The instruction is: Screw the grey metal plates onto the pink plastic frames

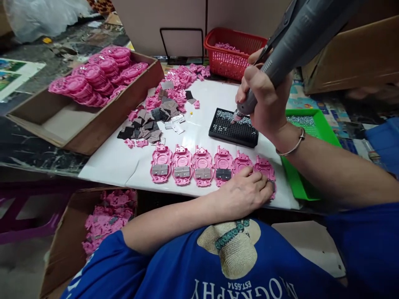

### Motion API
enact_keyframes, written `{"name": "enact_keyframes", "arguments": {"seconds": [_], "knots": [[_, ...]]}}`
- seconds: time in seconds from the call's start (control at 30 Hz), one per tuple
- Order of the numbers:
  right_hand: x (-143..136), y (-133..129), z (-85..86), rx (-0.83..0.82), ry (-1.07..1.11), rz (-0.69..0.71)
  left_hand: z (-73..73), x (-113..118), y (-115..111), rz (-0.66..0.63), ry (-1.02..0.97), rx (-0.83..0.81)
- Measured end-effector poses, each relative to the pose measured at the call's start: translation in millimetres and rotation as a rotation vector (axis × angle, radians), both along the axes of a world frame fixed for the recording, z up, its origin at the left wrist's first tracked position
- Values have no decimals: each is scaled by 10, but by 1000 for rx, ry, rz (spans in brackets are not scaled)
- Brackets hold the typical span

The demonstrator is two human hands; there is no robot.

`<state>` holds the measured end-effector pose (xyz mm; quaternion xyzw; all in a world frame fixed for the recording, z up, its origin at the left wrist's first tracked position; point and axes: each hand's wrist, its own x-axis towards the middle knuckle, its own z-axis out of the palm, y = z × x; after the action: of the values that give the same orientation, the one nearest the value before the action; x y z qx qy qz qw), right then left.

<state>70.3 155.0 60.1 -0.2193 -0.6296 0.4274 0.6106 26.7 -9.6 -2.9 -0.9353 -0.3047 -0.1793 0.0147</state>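
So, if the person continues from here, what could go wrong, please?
The gray driver in the right grip points into the black tray; a bump might scatter the small screws. The left grip lies over the right end of the row of pink casings; a careless shift could push some off the nearby edge of the white tabletop.

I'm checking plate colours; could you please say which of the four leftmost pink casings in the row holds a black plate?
The fourth casing from the left: its plate is black, whereas the other three hold paler, greyish plates.
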Motion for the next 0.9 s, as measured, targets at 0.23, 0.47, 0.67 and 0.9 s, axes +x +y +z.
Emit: {"name": "enact_keyframes", "arguments": {"seconds": [0.23,0.47,0.67,0.9], "knots": [[-39,44,-67,6,20,-1,-21,6,-5,6,5,15],[-66,74,-114,-20,56,20,-32,10,-2,-3,-3,-4],[-46,79,-136,-35,-14,46,-28,6,2,0,-18,-11],[71,-71,154,2,29,4,-26,-6,6,-2,12,-4]]}}
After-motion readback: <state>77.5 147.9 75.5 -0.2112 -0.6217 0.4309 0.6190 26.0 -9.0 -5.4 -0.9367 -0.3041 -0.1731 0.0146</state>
